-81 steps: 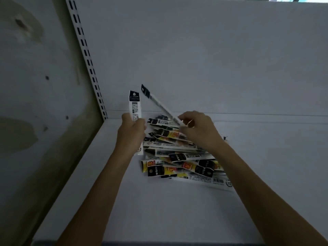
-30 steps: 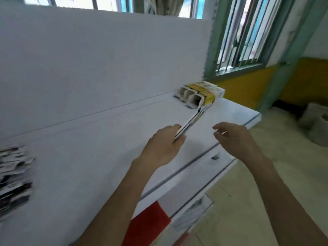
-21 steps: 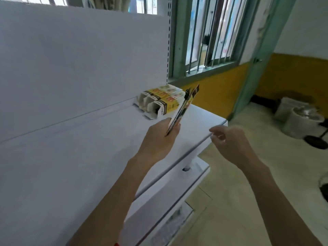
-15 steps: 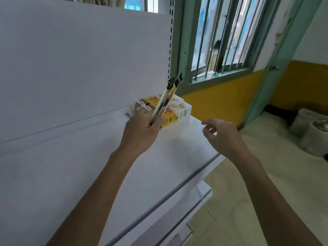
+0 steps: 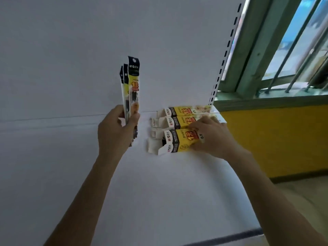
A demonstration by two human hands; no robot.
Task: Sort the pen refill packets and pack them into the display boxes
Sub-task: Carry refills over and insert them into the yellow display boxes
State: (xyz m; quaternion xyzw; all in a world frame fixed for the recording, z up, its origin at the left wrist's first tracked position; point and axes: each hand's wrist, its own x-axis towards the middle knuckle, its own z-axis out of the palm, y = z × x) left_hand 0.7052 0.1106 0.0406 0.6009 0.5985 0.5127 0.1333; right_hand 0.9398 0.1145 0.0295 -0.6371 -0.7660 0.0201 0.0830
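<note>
the left hand (image 5: 115,134) pinches slim glossy refill packets (image 5: 132,89) upright, while the right hand (image 5: 211,137) lies spread on the nearest cardboard display box (image 5: 177,141) beside it.

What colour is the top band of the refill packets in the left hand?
Black, above a yellow body, on the refill packets in the left hand; head view.

display boxes (image 5: 179,132): right ends hidden under right hand (image 5: 211,135) | refill packets (image 5: 132,89): lower ends hidden behind left hand (image 5: 115,132)
</note>
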